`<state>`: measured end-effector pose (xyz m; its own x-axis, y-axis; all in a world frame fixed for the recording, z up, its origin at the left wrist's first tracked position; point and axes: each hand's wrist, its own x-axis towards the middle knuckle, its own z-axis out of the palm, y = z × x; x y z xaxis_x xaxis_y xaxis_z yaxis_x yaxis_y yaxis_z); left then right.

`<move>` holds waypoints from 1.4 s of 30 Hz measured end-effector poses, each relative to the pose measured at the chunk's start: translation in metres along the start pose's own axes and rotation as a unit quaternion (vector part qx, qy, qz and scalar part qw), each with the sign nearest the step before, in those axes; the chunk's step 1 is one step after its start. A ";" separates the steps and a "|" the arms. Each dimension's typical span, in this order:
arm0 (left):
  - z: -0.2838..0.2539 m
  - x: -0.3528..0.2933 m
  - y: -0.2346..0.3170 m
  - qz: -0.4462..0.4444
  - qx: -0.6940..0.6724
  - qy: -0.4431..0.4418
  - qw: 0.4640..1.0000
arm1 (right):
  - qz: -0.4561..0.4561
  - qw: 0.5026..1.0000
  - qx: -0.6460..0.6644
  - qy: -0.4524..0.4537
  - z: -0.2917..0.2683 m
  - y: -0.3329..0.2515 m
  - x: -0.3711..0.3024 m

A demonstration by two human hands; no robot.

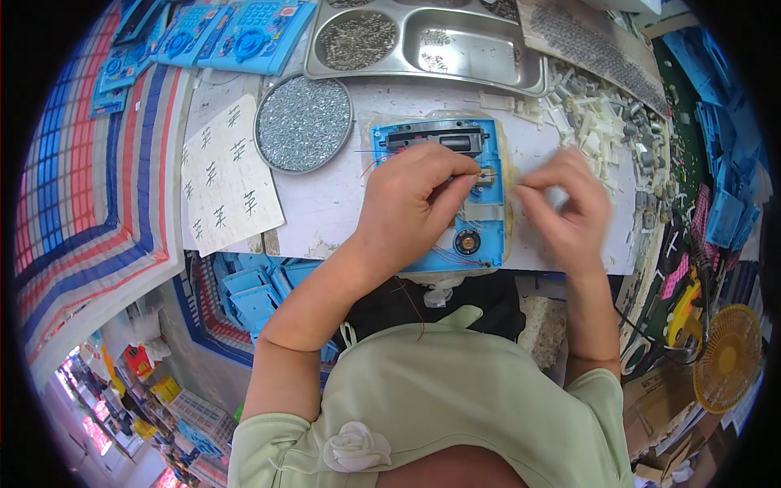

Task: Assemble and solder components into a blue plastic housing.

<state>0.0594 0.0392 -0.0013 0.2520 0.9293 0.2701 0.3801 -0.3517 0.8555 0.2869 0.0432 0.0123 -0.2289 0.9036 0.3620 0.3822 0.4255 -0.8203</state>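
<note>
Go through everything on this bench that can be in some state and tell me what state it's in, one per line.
Blue plastic housing: lying open, insides and wires showing.
Left hand: resting on the housing, fingers pinched at its middle.
Right hand: fingertips pinched together beside the housing.
Round screw dish: full.
Steel compartment tray: round well holds screws, large well nearly bare.
Yellow fan: cannot tell if running.
</note>
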 end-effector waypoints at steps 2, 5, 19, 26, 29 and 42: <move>0.000 -0.001 0.004 0.019 0.039 0.022 0.999 | 0.036 0.992 -0.052 0.107 -0.039 0.009 -0.036; 0.002 0.002 0.002 0.080 0.121 0.031 0.989 | 0.158 0.907 0.007 0.390 -0.125 0.030 -0.110; 0.013 0.004 0.003 0.101 0.227 0.004 0.969 | 0.191 0.801 -0.076 0.562 -0.224 0.044 -0.176; 0.010 0.003 0.003 0.095 0.246 -0.003 0.965 | 0.151 0.846 0.091 0.503 -0.202 0.021 -0.244; 0.014 0.004 0.003 0.106 0.259 -0.008 0.960 | 0.168 0.886 0.144 0.407 -0.104 0.010 -0.184; 0.013 0.006 0.005 0.095 0.278 -0.025 0.956 | 0.098 0.979 0.165 0.075 0.000 0.000 -0.088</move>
<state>0.0740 0.0419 -0.0011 0.4005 0.8408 0.3641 0.7333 -0.5324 0.4229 0.3069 -0.0361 -0.0190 -0.0374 0.9738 0.2242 0.0903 0.2268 -0.9698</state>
